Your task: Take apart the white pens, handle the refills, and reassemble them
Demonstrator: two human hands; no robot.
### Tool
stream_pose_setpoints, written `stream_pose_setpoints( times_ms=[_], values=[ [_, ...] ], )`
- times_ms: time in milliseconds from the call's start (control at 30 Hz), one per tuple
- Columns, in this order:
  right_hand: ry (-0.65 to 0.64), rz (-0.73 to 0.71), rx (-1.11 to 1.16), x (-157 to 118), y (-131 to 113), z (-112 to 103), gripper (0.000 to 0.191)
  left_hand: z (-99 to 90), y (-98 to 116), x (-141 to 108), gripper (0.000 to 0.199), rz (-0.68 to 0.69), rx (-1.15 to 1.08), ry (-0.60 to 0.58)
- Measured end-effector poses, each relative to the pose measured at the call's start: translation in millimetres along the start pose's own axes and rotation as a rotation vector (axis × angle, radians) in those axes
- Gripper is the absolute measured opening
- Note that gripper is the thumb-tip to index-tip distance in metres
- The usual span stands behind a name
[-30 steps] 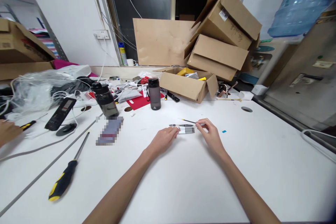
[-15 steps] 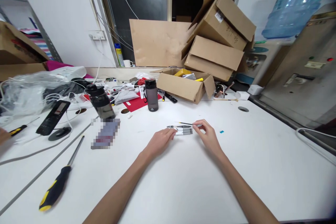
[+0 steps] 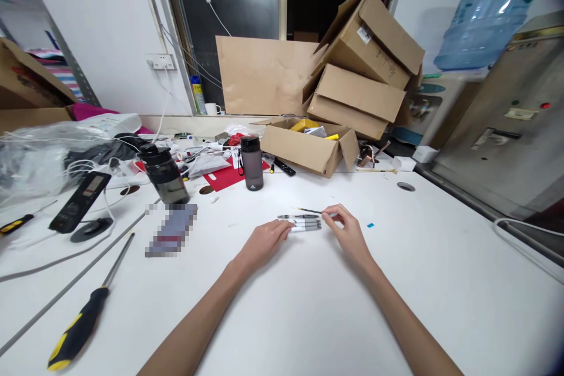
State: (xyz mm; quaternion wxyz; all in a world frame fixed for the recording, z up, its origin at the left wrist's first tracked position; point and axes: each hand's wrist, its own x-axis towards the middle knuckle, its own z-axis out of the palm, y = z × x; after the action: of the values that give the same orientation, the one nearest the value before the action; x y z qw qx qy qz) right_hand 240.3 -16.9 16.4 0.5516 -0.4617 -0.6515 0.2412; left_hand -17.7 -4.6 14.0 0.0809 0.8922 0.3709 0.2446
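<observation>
White table is carrying pens. Left hand is touching them at its two o'clock, its grip being unclear; right hand is pinching a thin refill, pointing toward nine o'clock.

A white desk fills the foreground. Near its middle, several slim pens lie side by side, a blue scrap to their right. At left lie a black-and-yellow screwdriver and a pixelated flat item. Farther back are a lidded bottle, a red sheet, a smoky bottle and an open cardboard box.
</observation>
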Motion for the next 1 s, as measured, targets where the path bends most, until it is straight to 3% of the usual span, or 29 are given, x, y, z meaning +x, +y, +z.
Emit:
stream_pose_setpoints(
  times_ms=[500, 1000],
  values=[
    [0.104, 0.178, 0.090, 1.5, -0.8, -3.4, 0.051, -2.1, 1.2, -0.6, 0.032, -0.017, -0.015, -0.026],
    [0.061, 0.191, 0.108, 0.3, -0.9, -3.2, 0.046, -4.3, 3.7, -0.1, 0.034, -0.023, -0.013, -0.042]
  ],
)
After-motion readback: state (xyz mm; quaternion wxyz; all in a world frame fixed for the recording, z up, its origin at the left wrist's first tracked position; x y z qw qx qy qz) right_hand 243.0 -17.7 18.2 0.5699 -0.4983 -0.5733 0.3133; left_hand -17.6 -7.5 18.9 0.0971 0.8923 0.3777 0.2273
